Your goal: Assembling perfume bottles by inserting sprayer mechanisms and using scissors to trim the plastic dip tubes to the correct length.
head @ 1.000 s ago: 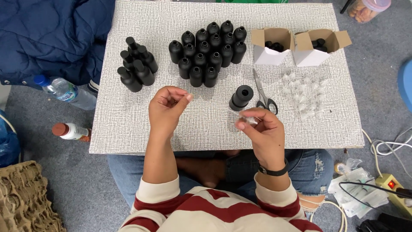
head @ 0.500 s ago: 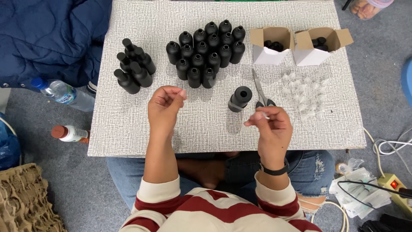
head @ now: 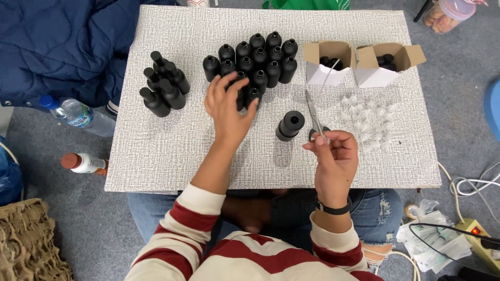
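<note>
L hand (head: 227,106) moved up from table (head: 172,156) front, fingers spread, empty, now reaching over capless black bottles cluster (head: 255,60). R hand (head: 333,153) pinching thin pipette (head: 315,114), tip raised toward white box (head: 328,62). Open bottle (head: 290,125) lies btwn hands.

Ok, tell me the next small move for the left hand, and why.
Probably close the left hand on one black bottle at the near edge of the middle bottle cluster. Its open fingers already hover over those bottles, while the right hand pinches something small beside the lone bottle.
</note>
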